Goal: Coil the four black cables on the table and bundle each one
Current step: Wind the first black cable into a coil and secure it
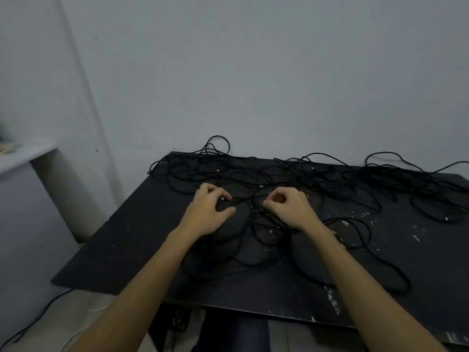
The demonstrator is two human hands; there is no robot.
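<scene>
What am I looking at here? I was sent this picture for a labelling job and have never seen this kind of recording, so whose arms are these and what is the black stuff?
There is no machine. A person wears a camera on the head, looking forward and down, so both bare arms come in from the bottom edge. The left hand and right hand are over a dark, paint-flecked table standing against a pale wall. Spread across the table is a loose tangle of thin black cables, none coiled yet. Both hands have curled fingers among the strands in the middle. They seem to pinch cable, but black on black hides the grip. To the left stands a white ledge.
</scene>
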